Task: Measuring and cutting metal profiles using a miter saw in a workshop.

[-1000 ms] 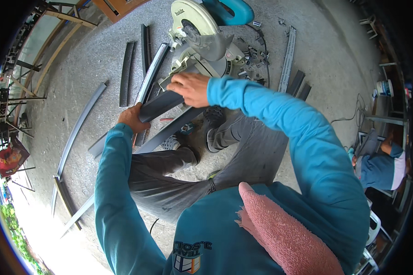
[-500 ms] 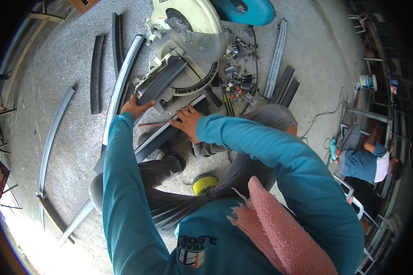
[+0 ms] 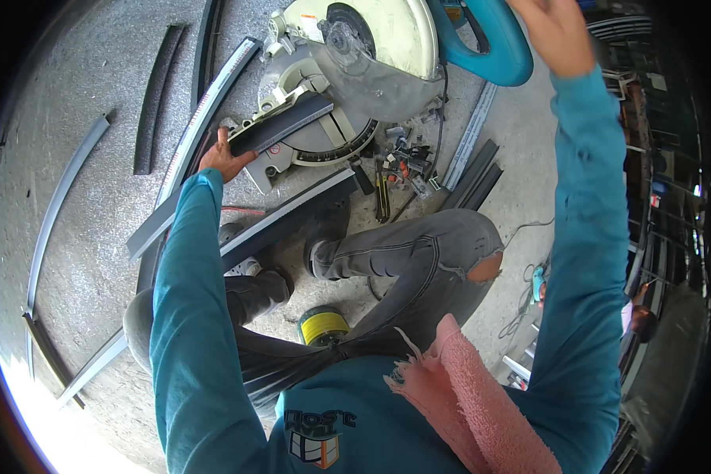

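A miter saw (image 3: pixel 411 35) with a pale green blade housing and a clear guard stands on the floor ahead. A dark grey metal profile (image 3: pixel 291 126) lies across its base, along the fence. My left hand (image 3: pixel 227 161) is closed round this profile at the left of the saw, thumb on the near side. Raised at the top right, my right hand (image 3: pixel 557 35) is beside the saw's teal handle (image 3: pixel 507 51), apart from it in the picture; its fingers are cut off by the upper edge. Another dark profile (image 3: pixel 292 215) with a light edge rests near my feet, untouched by either hand.
Several long profiles (image 3: pixel 159 103) lie on the floor at the left. Offcuts (image 3: pixel 411 158) and a yellow-and-black hand tool (image 3: pixel 382 193) are right of the saw, near more strips (image 3: pixel 470 178). A yellow-banded round object (image 3: pixel 324 325) sits between my legs. Another person is partly visible far right.
My right hand has let go of the lower profile and risen up and right, towards the teal handle. My left hand stays on the profile at the saw. The view has shifted somewhat.
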`<state>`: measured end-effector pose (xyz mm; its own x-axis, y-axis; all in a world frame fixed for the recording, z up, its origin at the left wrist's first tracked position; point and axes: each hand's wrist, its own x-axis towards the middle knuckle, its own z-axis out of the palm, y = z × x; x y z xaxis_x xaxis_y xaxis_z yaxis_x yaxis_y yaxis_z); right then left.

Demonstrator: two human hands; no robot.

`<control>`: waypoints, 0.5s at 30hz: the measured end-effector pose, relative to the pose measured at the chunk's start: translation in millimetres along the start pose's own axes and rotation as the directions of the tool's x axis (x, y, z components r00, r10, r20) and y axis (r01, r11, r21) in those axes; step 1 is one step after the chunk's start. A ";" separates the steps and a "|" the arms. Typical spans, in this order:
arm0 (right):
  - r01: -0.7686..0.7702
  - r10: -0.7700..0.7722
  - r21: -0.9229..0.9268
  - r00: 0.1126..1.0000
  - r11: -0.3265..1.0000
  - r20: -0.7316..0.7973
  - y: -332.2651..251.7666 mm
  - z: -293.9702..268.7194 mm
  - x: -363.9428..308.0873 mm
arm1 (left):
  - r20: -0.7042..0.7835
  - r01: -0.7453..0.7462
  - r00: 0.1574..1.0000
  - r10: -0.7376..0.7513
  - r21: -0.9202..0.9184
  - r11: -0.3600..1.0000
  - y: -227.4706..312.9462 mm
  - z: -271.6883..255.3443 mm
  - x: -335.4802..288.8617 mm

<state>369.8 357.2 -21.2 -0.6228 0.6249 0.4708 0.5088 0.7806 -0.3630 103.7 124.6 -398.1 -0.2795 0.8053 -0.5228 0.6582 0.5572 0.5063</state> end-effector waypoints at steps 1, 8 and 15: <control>-0.177 0.177 0.146 0.984 0.973 0.013 0.9 21.2 5.5 | -0.019 0.037 0.999 -0.037 -0.007 0.999 -8.1 0.4 -2.0; -0.756 0.556 0.329 0.644 0.565 0.526 20.7 11.9 22.7 | 0.047 0.052 0.998 -0.053 0.023 0.998 15.6 -7.4 -7.8; -0.780 0.408 0.441 0.614 0.444 0.675 53.0 23.7 -29.9 | 0.022 0.050 0.999 -0.047 -0.126 0.991 -4.2 -0.2 8.8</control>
<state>401.3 380.1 -73.6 -0.5763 0.7115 -0.4020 0.4498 -0.1345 -0.8829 98.4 129.4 -404.6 -0.2950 0.7735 -0.5610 0.5499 0.6175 0.5623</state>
